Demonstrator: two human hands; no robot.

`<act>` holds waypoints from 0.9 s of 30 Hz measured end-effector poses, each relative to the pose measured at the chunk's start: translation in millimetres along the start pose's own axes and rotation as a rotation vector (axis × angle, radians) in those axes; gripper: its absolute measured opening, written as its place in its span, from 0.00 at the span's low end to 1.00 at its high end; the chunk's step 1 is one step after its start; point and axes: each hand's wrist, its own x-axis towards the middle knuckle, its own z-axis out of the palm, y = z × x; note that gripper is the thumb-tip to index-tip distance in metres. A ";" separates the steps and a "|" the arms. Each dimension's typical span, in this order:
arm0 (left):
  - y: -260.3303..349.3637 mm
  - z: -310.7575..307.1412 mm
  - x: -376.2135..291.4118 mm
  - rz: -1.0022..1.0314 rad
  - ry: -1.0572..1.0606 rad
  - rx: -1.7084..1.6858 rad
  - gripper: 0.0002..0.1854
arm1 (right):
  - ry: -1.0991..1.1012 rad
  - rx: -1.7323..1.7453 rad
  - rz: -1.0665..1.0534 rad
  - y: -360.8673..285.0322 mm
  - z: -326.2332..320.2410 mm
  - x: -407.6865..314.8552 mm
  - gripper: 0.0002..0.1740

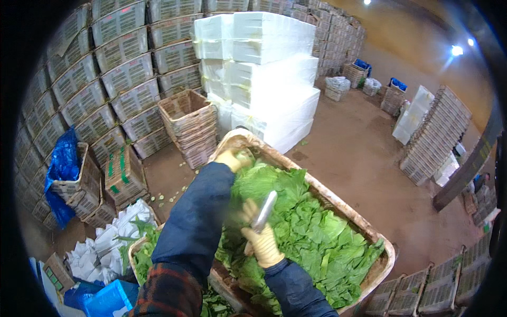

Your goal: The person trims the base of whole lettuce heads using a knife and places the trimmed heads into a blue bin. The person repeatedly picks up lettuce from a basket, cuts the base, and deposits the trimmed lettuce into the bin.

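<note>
A large, dirt-stained pale tub full of green leafy lettuce stands right before me. My left hand, in a cream glove, reaches to the tub's far corner and grips a pale green lettuce head, partly hidden by the fingers. Nearer to me, over the leaves, my right hand wears the same kind of glove. It holds a knife with a broad shiny blade pointing up and away; some of its fingers are blurred and stretched out.
Shrink-wrapped white foam boxes rise beyond the tub, beside nested plastic crates. Stacked crates wall the left. White bags and blue plastic sheeting lie at left. Crates line the lower right; a dark post slants behind.
</note>
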 end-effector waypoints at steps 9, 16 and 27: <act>-36.6 -150.3 -274.6 0.070 0.623 -0.977 0.37 | -0.156 -0.427 -0.314 -4.2 72.2 -14.6 0.45; -58.2 -151.5 -459.1 0.207 0.249 -1.043 0.62 | 0.056 -0.370 -0.031 83.7 148.8 -92.8 0.39; -120.6 -90.1 -626.0 -0.459 0.548 -0.496 0.43 | -0.452 -0.733 0.134 160.4 140.4 -195.3 0.35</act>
